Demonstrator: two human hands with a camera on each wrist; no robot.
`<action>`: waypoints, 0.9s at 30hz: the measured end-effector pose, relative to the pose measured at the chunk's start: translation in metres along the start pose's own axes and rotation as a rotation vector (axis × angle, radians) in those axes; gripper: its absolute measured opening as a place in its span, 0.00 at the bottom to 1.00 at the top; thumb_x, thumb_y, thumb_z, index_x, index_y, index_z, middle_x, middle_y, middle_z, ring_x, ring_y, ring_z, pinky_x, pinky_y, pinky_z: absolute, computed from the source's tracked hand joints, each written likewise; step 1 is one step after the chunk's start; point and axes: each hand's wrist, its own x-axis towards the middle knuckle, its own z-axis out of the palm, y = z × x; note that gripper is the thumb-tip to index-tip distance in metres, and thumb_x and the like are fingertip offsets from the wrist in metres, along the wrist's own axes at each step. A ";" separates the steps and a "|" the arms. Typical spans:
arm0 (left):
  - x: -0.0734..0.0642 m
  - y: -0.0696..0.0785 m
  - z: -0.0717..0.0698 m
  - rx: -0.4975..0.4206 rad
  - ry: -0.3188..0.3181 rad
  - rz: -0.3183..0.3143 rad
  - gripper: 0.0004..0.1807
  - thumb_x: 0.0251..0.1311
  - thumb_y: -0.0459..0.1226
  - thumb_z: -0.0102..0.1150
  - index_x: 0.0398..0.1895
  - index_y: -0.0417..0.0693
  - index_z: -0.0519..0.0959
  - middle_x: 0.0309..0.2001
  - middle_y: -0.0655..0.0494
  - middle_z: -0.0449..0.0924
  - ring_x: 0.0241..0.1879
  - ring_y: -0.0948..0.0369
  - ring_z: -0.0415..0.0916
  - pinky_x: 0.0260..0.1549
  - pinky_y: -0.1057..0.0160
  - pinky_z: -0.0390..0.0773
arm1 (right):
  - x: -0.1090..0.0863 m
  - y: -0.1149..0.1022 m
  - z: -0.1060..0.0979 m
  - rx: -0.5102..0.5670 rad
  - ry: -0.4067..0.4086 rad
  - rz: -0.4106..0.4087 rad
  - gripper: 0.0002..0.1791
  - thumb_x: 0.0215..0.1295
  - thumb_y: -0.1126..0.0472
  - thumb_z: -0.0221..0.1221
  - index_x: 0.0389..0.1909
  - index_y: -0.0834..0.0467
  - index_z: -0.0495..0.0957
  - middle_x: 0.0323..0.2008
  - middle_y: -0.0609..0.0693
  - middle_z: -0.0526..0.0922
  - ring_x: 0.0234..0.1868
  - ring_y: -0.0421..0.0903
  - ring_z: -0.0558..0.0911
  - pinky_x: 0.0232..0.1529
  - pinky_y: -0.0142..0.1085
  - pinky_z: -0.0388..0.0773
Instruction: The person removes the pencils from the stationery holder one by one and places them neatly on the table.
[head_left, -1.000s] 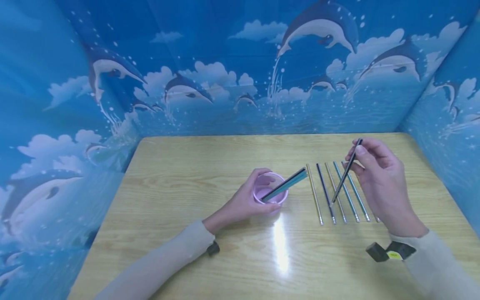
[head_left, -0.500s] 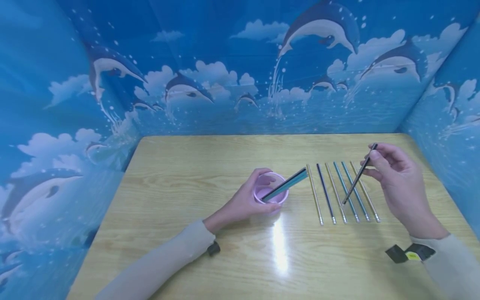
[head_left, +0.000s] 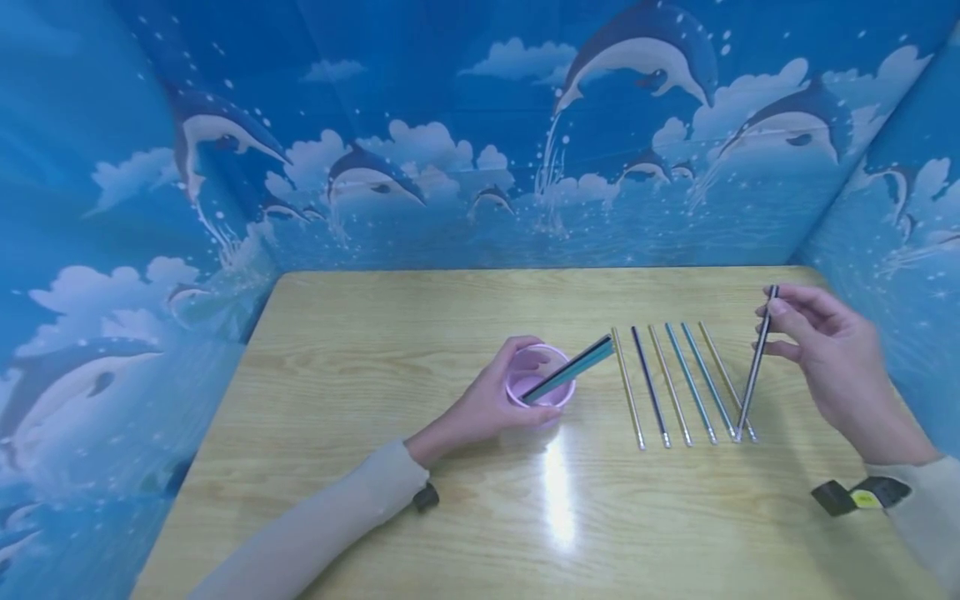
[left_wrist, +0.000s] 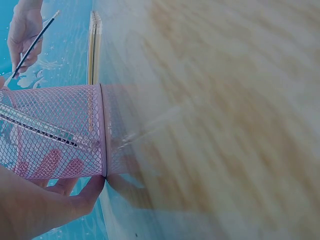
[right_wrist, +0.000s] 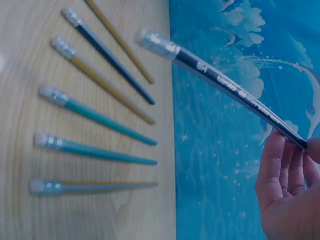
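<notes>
On the wood-grain worktop (head_left: 337,358), the left hand (head_left: 491,398) wraps its fingers round a pink mesh cup (left_wrist: 65,102) holding slanted teal-and-black pencils (head_left: 570,371); near six coloured eraser-tipped pencils (head_left: 670,384), the right hand (head_left: 843,358) pinches a black pencil (head_left: 757,362) aloft.

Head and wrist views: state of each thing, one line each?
Pink mesh cup: upright on the table
Pencils in cup: leaning
Black pencil: in air, tilted, eraser down
Six loose pencils: lying flat, side by side, apart
Left hand: grips cup
Right hand: pinches black pencil

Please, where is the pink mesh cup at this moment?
In the head view, the pink mesh cup is a little right of and below centre, in the left grip, left of the row of pencils.
</notes>
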 end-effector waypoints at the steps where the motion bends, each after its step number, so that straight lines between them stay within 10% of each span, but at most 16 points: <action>1: 0.000 0.000 0.000 0.002 -0.001 0.000 0.47 0.59 0.38 0.84 0.77 0.62 0.64 0.70 0.52 0.75 0.70 0.49 0.75 0.65 0.48 0.82 | 0.000 0.000 -0.003 -0.028 0.010 0.008 0.13 0.80 0.73 0.59 0.60 0.66 0.83 0.50 0.50 0.90 0.48 0.41 0.88 0.40 0.33 0.90; 18: 0.001 0.000 0.000 0.019 0.011 -0.012 0.48 0.58 0.38 0.84 0.77 0.62 0.64 0.71 0.54 0.76 0.70 0.50 0.75 0.67 0.51 0.80 | 0.028 0.006 -0.053 -0.703 -0.042 0.258 0.12 0.83 0.54 0.62 0.62 0.46 0.81 0.48 0.26 0.83 0.47 0.29 0.84 0.41 0.30 0.89; 27: 0.000 0.001 0.001 0.019 0.016 -0.033 0.49 0.57 0.38 0.84 0.77 0.63 0.64 0.71 0.56 0.75 0.70 0.52 0.75 0.67 0.51 0.80 | 0.048 0.028 -0.070 -0.938 -0.107 0.302 0.30 0.86 0.51 0.57 0.71 0.73 0.71 0.40 0.21 0.80 0.38 0.28 0.83 0.39 0.35 0.90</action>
